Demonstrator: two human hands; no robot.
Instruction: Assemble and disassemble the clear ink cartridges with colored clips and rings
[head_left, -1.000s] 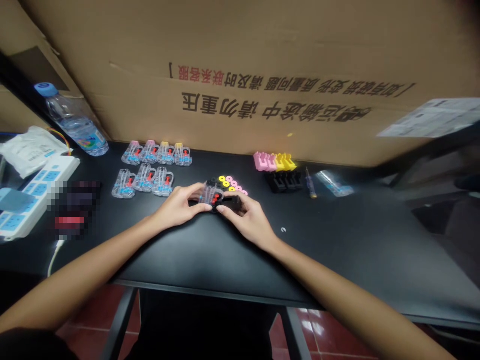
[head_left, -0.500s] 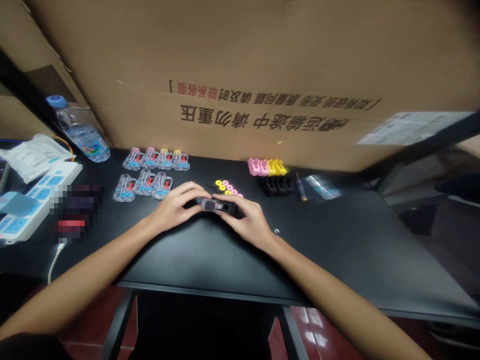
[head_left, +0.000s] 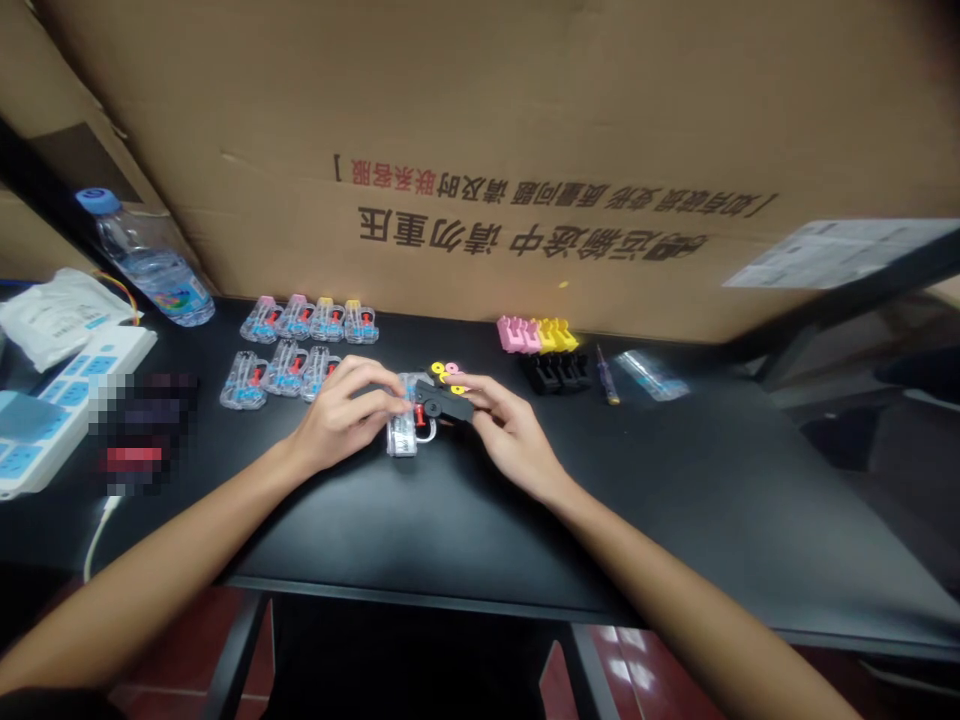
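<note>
- One large cardboard box (head_left: pixel 465 110) behind everything, printed upside down in black and red.
- Black table (head_left: pixel 480 520) in front of it, stretching across the whole view.
- At far left, white power strip (head_left: pixel 75 388), with blue-capped bottle (head_left: pixel 161 275) farther back, near the box.
- Clasped by the left hand (head_left: pixel 349 415), fingers bent together: upper part of a clear pistol-shaped piece (head_left: pixel 403 430) with a red trigger, at mid-table.
- Gripped between thumb and fingers of the right hand (head_left: pixel 517 430): right end of a flat black part (head_left: pixel 450 403), its other end overlapping the clear piece; joined or merely touching, cannot tell.
- Behind the left hand, seven similar clear pieces (head_left: pixel 247 382) in two rows, one partly hidden.
- Beyond the right hand, pink brackets (head_left: pixel 519 335) beside yellow brackets (head_left: pixel 557 335), black brackets (head_left: pixel 555 373) just in front.
- Right of these, slim screwdriver (head_left: pixel 608 378).
- Just behind the held parts, small yellow and pink rings (head_left: pixel 438 371), partly covered.
</note>
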